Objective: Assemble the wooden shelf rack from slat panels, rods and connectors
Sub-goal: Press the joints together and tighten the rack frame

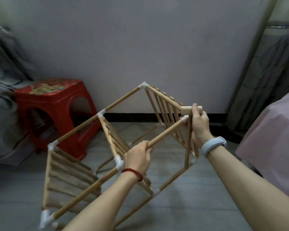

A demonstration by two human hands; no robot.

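Both forearms reach up from the bottom edge, bare, and I follow them to the work. My left hand (137, 160), with a red beaded bracelet (133, 173) on its wrist, has its grip curled round the near end of a round wooden rod (167, 132). That rod runs up and right to a white connector (185, 118). My right hand (199, 125), wearing a pale blue band (213, 145), sits at that far joint; its fingers are clasped round an upright rod there, and a short stub of thick dowel (187, 109) pokes out just above the thumb.

Between and beyond the hands lies the wooden shelf rack (107, 139), tipped on its side on the grey floor (198, 205). Smooth pale rods form its long edges, joined by white corner connectors, and three slat panels of thin parallel dowels cross the frame: one near left, one in the middle, one at the far end by my right hand.

Past the rack's left side stands a glossy red plastic stool (57, 110) with a printed top. A plain grey wall (140, 47) with a dark skirting strip closes the view.
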